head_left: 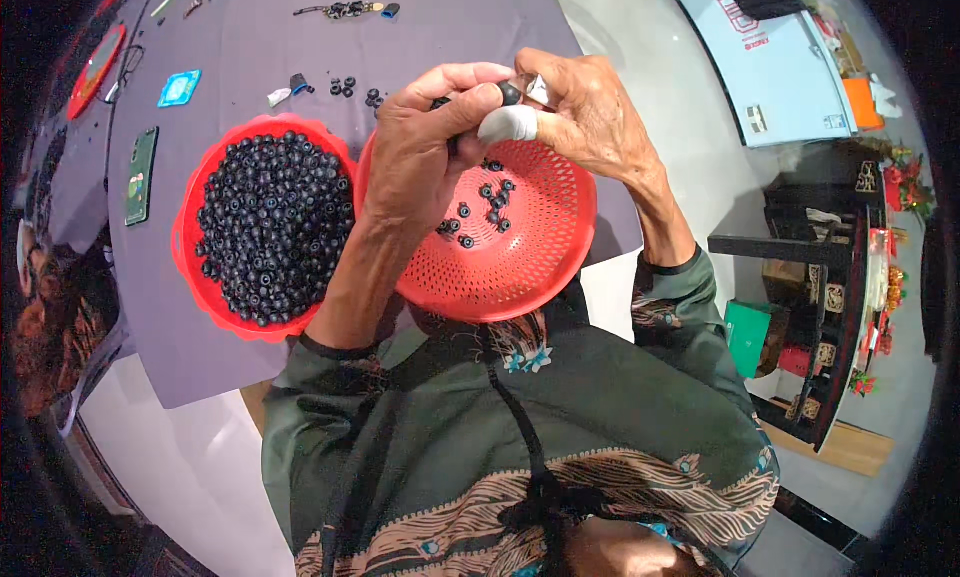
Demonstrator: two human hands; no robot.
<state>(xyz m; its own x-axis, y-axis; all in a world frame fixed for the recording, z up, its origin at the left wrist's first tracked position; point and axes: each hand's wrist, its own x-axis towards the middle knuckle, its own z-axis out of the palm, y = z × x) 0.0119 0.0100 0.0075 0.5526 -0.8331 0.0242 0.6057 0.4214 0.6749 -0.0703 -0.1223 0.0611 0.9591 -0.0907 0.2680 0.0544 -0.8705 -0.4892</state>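
Both my hands are raised over a red perforated basket (530, 267), close together. My left hand (425, 127) pinches a dark round bead (510, 93) between thumb and fingers. My right hand (595, 112) is closed against it, its thumb in a white finger wrap (508, 124); what its fingers hold, if anything, is hidden. Below them, several dark beads (496, 217) lie scattered in the basket. To the left a second red basket (180, 239) is heaped with similar dark beads (275, 227), some showing a small hole.
A purple cloth (190, 362) covers the table. On it are loose beads (343, 86), a small dark blue piece (300, 83), a string of small pieces (345, 10), a blue square packet (180, 89) and a green phone (142, 176). A dark shelf (835, 307) stands at right.
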